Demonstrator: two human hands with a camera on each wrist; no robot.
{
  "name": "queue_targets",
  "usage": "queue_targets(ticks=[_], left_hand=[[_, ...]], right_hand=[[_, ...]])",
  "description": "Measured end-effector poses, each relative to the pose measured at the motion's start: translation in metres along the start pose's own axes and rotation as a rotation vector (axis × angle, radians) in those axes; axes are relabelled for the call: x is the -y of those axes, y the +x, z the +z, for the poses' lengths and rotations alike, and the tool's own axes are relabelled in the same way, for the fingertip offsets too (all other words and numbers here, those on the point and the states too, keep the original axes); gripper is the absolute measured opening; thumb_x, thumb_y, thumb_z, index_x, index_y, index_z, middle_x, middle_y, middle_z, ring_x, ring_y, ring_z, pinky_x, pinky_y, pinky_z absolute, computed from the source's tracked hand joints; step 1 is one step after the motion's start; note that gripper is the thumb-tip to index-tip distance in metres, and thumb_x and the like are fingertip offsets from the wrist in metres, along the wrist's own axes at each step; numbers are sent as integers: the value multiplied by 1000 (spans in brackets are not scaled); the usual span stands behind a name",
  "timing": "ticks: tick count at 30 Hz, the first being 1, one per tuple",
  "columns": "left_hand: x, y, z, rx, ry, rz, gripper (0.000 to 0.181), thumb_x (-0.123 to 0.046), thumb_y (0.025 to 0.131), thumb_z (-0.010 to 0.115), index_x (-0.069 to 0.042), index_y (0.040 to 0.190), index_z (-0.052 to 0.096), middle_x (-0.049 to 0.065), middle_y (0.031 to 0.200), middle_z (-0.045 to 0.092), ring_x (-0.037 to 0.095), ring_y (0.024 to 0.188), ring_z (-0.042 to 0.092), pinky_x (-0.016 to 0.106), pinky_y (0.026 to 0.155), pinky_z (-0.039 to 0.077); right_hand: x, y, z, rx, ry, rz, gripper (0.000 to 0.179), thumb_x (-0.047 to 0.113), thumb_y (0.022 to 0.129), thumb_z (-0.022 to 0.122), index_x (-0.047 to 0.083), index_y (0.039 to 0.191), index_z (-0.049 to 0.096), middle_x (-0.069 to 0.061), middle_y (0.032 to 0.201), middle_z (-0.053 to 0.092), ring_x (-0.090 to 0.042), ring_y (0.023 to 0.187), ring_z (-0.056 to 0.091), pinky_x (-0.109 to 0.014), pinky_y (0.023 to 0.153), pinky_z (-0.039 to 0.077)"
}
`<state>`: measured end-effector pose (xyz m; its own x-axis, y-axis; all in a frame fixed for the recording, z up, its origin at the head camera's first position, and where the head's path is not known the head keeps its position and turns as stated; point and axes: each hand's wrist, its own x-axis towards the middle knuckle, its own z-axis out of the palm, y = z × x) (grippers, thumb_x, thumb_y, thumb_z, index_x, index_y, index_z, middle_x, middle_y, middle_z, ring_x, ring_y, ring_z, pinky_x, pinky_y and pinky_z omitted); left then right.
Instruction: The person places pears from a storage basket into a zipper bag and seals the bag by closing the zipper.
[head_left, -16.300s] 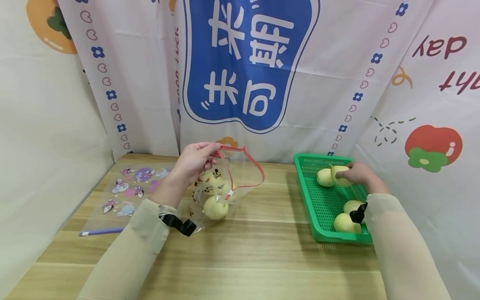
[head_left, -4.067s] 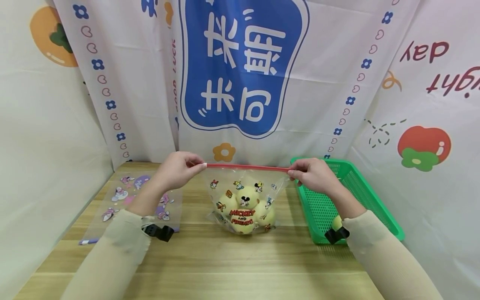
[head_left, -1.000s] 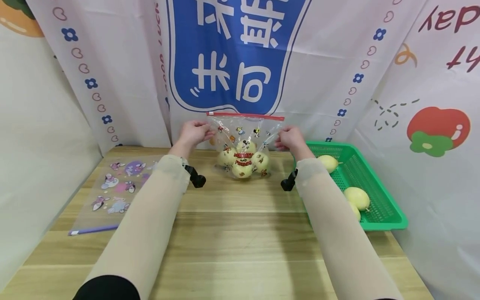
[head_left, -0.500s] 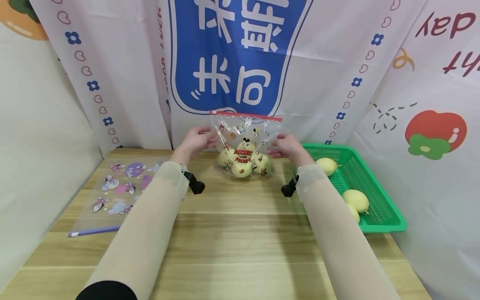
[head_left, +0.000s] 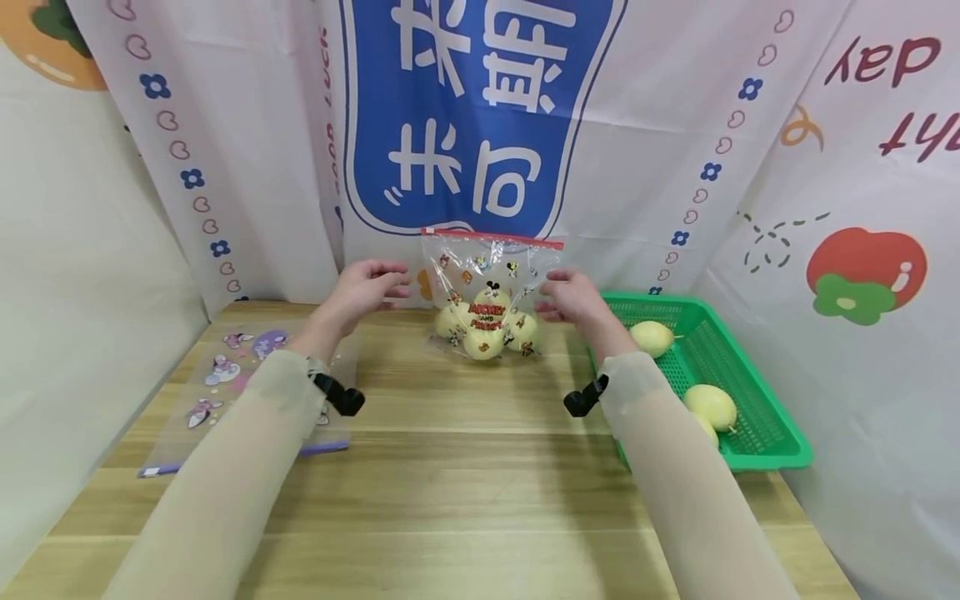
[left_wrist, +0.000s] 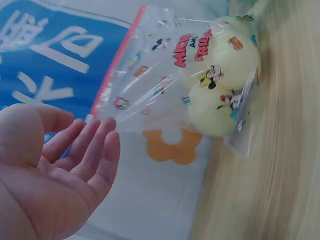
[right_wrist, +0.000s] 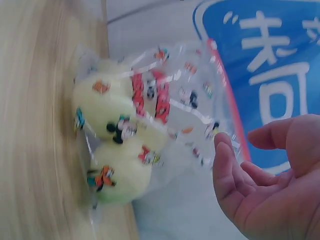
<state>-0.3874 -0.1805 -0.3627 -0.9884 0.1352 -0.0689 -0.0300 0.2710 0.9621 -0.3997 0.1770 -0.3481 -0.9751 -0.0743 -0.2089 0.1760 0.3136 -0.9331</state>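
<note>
Though holding nothing, flanks with loosely wide left grip [head_left: 363,292] and right grip [head_left: 573,300] a bag [head_left: 491,275] probably kept upright by fruit [head_left: 483,342] inside.

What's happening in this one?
A person has both hands open near a clear printed bag of pale yellow fruit, which stands on the wooden table with its red zip strip on top. The left hand is apart from it; whether the right hand touches it is unclear. More fruit sits in the green basket to the right, and a purple-zip bag lies flat on the left.
</note>
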Motion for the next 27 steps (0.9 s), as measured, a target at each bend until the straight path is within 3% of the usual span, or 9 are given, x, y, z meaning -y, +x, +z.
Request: queue_targets(ticks=[3,8,15,18,23,27], left_hand=[[2,-18,-10,40,73,25,44,-26,116,55,-4,155,56,20,153,63,29,130,69,33,104,63],[14,-54,-30,123,229,77,44,-30,115,60,-5,151,59,19,143,68,23,118,72,34,100,64],[46,-102,-53,175,519,170,41,-33,111,67,-5,141,68,12,124,75,23,109,73,32,87,64],[64,-118,-59,184,625,201,38,-31,107,73,-3,134,72,7,116,76,19,105,71,28,83,61],[90,-141,-68,219,736,153,35,-28,96,86,-4,119,76,-1,100,72,13,91,65,25,74,57],[104,-152,-76,256,793,94,35,-22,86,93,-4,108,73,1,94,67,14,85,58,28,72,52]], right_hand=[[5,-15,4,-10,13,-29,59,15,113,56,4,168,37,-20,163,52,-37,130,68,-33,97,65],[8,-42,14,23,65,-91,58,19,113,60,5,166,41,-19,160,55,-38,133,67,-46,112,60],[-18,-80,36,76,67,-179,52,16,111,62,2,159,48,-21,147,63,-33,119,72,-31,89,65],[-37,-94,45,110,61,-179,49,12,110,61,1,156,49,-23,144,65,-31,113,72,-30,86,64],[-69,-109,55,169,24,-166,46,11,109,62,-1,152,52,-23,138,65,-24,103,73,-30,82,63],[-86,-115,59,192,4,-171,43,11,108,63,-2,149,54,-24,136,65,-22,97,74,-30,78,62]])
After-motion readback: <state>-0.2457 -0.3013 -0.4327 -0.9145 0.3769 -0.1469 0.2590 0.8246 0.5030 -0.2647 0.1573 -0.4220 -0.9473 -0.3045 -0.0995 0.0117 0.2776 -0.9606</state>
